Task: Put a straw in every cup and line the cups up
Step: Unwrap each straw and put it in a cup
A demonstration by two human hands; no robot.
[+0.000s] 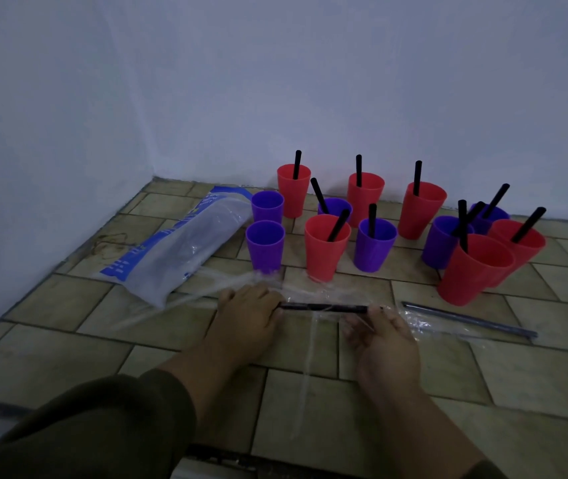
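Observation:
Several red and purple plastic cups stand on the tiled floor near the wall. Most hold a black straw, such as the front red cup (326, 247) and the purple cup (374, 245) beside it. Two purple cups at the left, one in front (264, 245) and one behind (267, 206), hold no straw. My left hand (246, 314) and my right hand (381, 335) each grip one end of a black straw (324, 308) held level, still in its clear wrapper. Another wrapped straw (469, 319) lies on the floor to the right.
A large clear plastic bag with blue print (178, 243) lies left of the cups. Loose clear wrappers (185, 302) are scattered on the tiles (310, 409) in front of my hands. A white wall stands close behind and to the left.

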